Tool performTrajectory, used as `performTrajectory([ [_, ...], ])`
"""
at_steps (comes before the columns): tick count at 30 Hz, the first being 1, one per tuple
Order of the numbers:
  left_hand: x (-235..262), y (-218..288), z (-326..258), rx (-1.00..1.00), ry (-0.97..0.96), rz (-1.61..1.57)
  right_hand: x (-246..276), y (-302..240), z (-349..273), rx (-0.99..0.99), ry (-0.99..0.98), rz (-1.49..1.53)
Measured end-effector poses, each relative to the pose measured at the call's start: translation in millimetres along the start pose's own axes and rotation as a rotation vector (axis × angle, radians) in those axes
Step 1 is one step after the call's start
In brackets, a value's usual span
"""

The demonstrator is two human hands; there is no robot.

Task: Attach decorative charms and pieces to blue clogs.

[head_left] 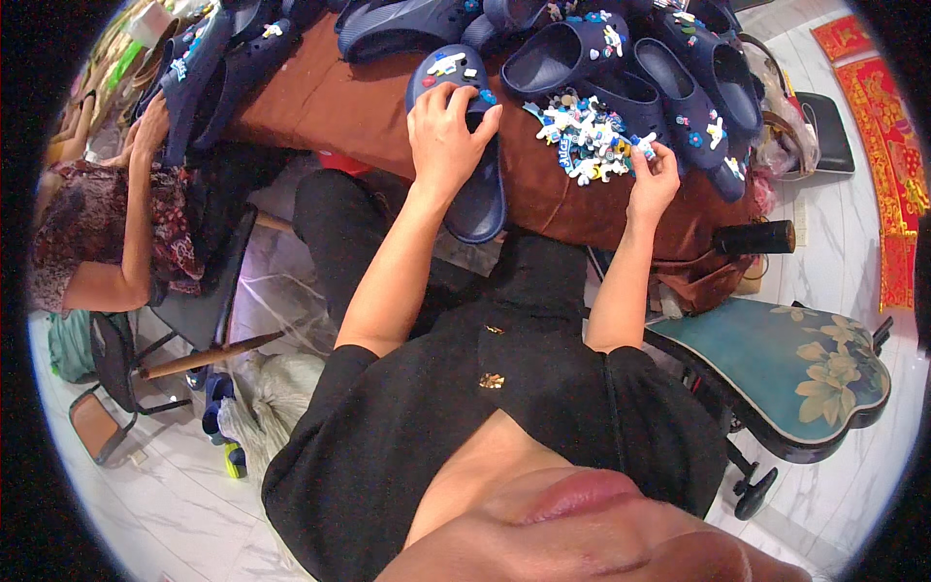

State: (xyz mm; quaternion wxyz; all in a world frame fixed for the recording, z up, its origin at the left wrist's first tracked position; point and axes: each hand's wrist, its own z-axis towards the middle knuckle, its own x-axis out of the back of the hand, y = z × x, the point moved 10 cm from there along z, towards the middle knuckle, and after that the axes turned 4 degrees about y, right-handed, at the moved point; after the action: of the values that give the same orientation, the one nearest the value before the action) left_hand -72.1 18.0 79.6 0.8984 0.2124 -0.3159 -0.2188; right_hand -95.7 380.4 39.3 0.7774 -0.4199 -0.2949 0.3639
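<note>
A brown cloth (543, 209) covered the table. A black cylindrical object (754, 238) was located at the cloth's right edge. A teal chair seat (766, 354) with a pale floral pattern was positioned below it. A red-and-gold banner (878, 145) occupied the far right. At left, a wooden bar (208, 354) extended above the white, grey-veined floor (175, 514).
</note>
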Motion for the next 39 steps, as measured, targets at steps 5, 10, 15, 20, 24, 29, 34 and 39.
performTrajectory([
  [5, -1.5, -0.8, 0.0, -0.004, 0.008, -0.005, 11.4, 11.5, -4.1, -0.033, 0.054, -0.056],
  [10, -1.7, -0.7, -0.6, -0.032, 0.021, 0.008, 17.3, 0.5, -3.2, 0.097, 0.041, -0.183],
  [15, -1.2, -2.0, -0.9, -0.043, 0.048, 0.017, 22.0, 11.9, -3.4, -0.062, 0.066, -0.066],
  [20, 8.8, -7.6, 5.5, -0.017, 0.054, -0.134, 22.7, 31.9, -10.7, -0.204, 0.049, 0.002],
  [24, 28.6, -28.0, 8.7, 0.088, 0.125, -0.296, 32.8, 35.0, -7.9, -0.124, 0.059, -0.091],
  [29, 46.4, -67.0, 2.0, 0.155, 0.146, -0.196, 40.4, 44.6, -5.0, -0.162, 0.094, -0.18],
  [34, 46.7, -121.5, -32.4, 0.422, 0.196, -0.417, 1.6, 44.1, -12.5, -0.225, -0.123, 0.21],
  [39, 49.9, -145.3, -71.5, 0.504, 0.283, -0.438, 10.4, 21.7, -11.7, 0.008, -0.029, -0.356],
])
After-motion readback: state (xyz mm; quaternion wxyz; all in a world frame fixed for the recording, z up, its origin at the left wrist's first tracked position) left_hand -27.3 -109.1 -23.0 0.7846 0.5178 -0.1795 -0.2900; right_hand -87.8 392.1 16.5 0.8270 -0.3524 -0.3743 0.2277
